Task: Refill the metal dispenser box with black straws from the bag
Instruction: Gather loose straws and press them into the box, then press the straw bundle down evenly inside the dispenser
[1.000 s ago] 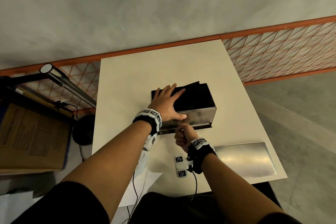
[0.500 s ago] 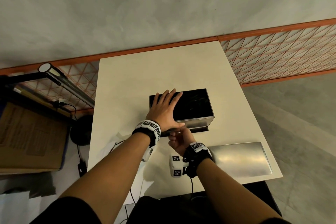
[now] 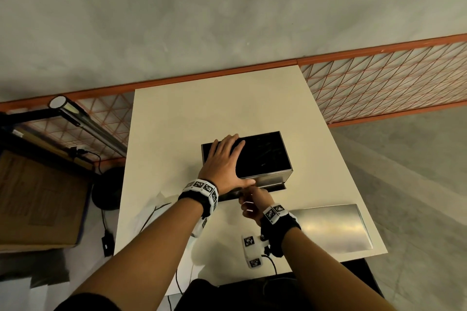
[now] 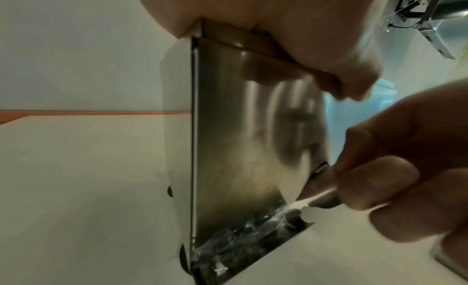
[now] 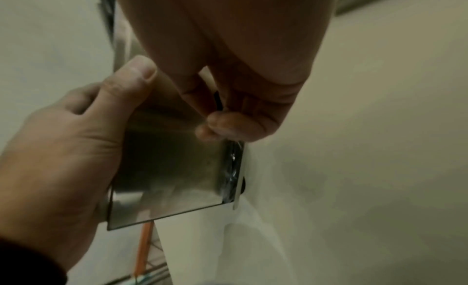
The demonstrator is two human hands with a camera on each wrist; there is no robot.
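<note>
The metal dispenser box point(image 3: 265, 177) stands mid-table, its top uncovered and filled with black straws point(image 3: 262, 156). My left hand point(image 3: 225, 159) lies flat on the box's left half, fingers straight, thumb along the front rim. My right hand point(image 3: 249, 203) is curled at the box's front, low down. In the left wrist view its fingers point(image 4: 375, 181) pinch a small metal knob point(image 4: 321, 189) beside the bottom slot, where wrapped straws point(image 4: 240, 239) show. The right wrist view shows the box front point(image 5: 172, 169), my left hand point(image 5: 63, 149) and my right fingertips point(image 5: 222, 125).
The box's flat metal lid point(image 3: 331, 227) lies near the front right corner of the white table point(image 3: 227, 113). Cables and a sheet of paper hang off the table's near left edge. A cardboard box point(image 3: 38, 202) and a lamp tube point(image 3: 83, 121) are at the left, orange mesh railing behind.
The black contents that bulged above the rim a second ago now lie level under my left palm. My right hand has stayed at the box's front, shifting slightly.
</note>
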